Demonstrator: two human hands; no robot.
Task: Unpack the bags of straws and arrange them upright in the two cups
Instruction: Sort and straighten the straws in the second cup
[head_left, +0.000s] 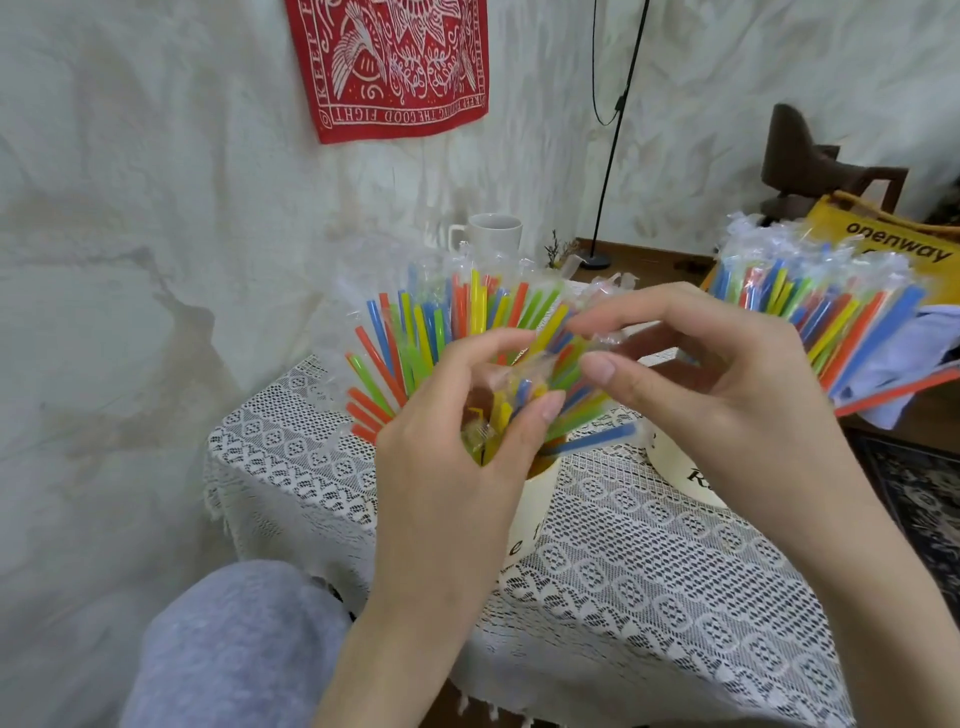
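Note:
A cream cup (535, 504) stands on the lace-covered table (649, 587), packed with wrapped straws (415, 338) in orange, blue, green and yellow that fan outward. A second cream cup (680, 467) to its right holds another fan of straws (821, 306). My left hand (467, 431) grips a small clear bag of straws (511, 400) just above the first cup. My right hand (717, 364) pinches the bag's upper end between thumb and fingertips. Both hands hide much of the first cup's rim.
A white mug (493, 236) stands at the table's far edge near the wall. A yellow bag (893, 244) and a brown chair (810, 156) are at the right. A black lamp stand (602, 208) rises behind. My grey-clad knee (234, 644) is at the lower left.

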